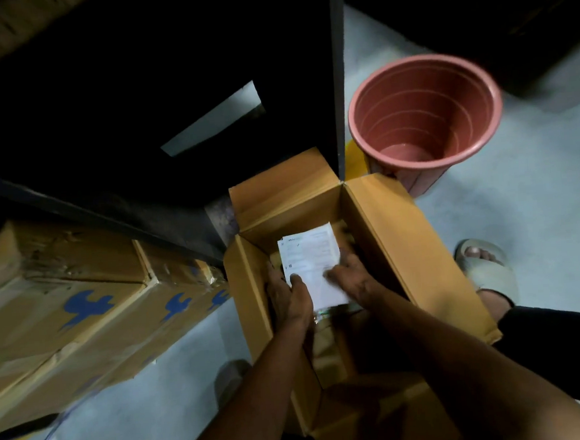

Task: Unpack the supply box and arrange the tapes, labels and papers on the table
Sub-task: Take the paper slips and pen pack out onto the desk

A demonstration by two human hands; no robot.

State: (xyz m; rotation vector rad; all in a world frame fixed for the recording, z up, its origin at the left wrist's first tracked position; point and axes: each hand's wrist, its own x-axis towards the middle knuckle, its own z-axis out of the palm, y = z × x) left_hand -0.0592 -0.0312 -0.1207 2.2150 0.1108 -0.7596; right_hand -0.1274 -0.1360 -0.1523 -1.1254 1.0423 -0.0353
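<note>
while the papers [314, 264] sit low in the open box [399, 232] | left hand [289, 297] pinches their near edge, thumb on top | right hand [349, 275] lies spread on the sheets | advice — grip both edges, lift level — clear of the flaps

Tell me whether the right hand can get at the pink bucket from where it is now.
Probably not directly: the right hand is down inside the open box, on the papers, and the box's right flap stands between it and the pink bucket.
</note>
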